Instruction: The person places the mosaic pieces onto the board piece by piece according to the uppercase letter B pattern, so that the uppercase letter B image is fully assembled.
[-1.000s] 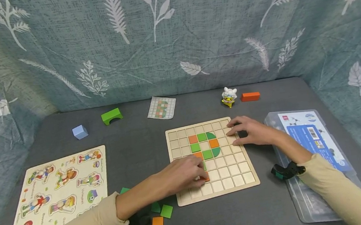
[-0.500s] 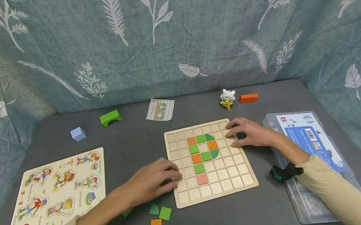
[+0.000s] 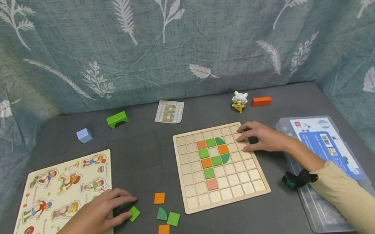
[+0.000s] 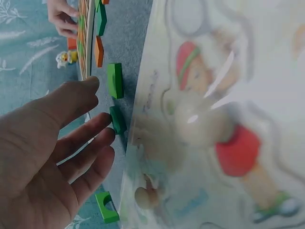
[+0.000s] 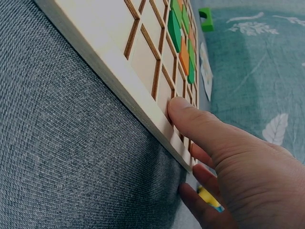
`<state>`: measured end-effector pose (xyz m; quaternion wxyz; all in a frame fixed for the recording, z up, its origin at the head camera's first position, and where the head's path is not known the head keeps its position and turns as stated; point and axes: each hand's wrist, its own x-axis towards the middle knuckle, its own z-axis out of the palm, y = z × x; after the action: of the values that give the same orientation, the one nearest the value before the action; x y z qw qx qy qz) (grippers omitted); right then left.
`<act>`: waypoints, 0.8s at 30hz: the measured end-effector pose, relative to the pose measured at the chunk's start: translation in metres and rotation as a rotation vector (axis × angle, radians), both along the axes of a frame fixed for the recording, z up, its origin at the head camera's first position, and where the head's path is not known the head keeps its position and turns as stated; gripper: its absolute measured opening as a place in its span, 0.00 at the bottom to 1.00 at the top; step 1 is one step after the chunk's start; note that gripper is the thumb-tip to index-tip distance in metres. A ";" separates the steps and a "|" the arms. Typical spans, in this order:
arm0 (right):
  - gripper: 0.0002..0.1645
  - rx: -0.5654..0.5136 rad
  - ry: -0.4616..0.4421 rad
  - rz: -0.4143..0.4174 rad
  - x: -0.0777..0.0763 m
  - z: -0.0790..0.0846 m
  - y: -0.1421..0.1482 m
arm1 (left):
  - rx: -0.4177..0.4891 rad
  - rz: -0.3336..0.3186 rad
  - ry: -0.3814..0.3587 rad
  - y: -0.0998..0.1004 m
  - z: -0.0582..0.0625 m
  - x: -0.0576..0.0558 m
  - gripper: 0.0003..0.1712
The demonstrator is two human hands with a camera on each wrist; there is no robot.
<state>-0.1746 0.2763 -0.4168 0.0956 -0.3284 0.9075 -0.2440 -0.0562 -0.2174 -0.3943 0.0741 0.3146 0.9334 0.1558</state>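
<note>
A wooden grid board (image 3: pixel 237 191) lies mid-table, with pink, orange and light green square tiles and dark green quarter-circle tiles in some cells. My right hand (image 3: pixel 262 137) rests on its right edge, fingers spread; in the right wrist view the thumb (image 5: pixel 183 112) touches the board's surface. Over the loose tiles at left, my left hand (image 3: pixel 102 213) has its fingers and thumb apart. Beside the thumb tip lies a light green square tile (image 3: pixel 134 213). A dark green tile (image 4: pixel 118 120) is by the fingertips in the left wrist view; whether they touch it I cannot tell.
Loose orange (image 3: pixel 159 198), green (image 3: pixel 173 219) and quarter-circle tiles (image 3: pixel 162 214) lie left of the board. A picture puzzle (image 3: pixel 54 201) is under the left forearm, a plastic case (image 3: pixel 326 209) under the right. Behind are a pattern card (image 3: pixel 169 111), figurine (image 3: pixel 239 101) and blocks (image 3: pixel 117 119).
My left hand has left the pink square tile in a lower cell of the board and moved left and toward me, to the loose tiles. The right hand stays on the board's edge.
</note>
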 end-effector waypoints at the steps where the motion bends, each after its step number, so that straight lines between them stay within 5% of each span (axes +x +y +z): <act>1: 0.22 -0.002 -0.002 -0.002 0.000 0.000 0.000 | -0.004 0.004 0.004 -0.002 -0.001 0.002 0.15; 16: 0.22 -0.013 0.012 0.004 0.000 -0.001 0.000 | -0.023 -0.046 0.112 -0.005 -0.008 0.011 0.13; 19: 0.22 -0.014 0.010 0.000 0.000 0.000 0.000 | -0.021 -0.099 0.149 -0.002 -0.009 0.009 0.12; 24: 0.22 -0.010 0.012 0.003 0.000 0.000 0.000 | 0.115 -0.220 0.273 0.005 -0.014 0.004 0.12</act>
<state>-0.1747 0.2759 -0.4166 0.0889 -0.3315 0.9064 -0.2462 -0.0522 -0.2129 -0.4080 -0.0546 0.4368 0.8843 0.1558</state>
